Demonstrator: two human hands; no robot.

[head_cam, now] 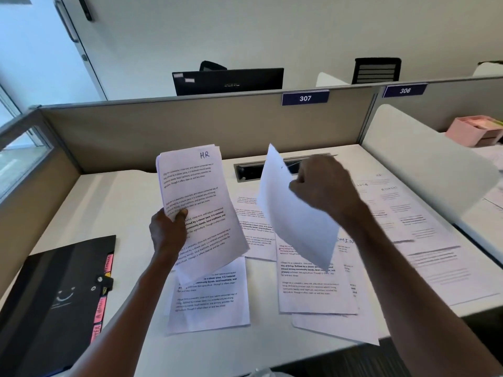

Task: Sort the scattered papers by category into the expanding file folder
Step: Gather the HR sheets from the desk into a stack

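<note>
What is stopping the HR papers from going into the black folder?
Nothing lies between them; the desk there is bare. But the black folder is shut, its clasp fastened, while the left hand holds the HR papers and the right hand another sheet.

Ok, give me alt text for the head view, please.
Left hand holds up a white printed stack marked HR; right hand lifts a single white sheet over scattered printed papers on the white desk. A closed black expanding file folder lies left.
</note>
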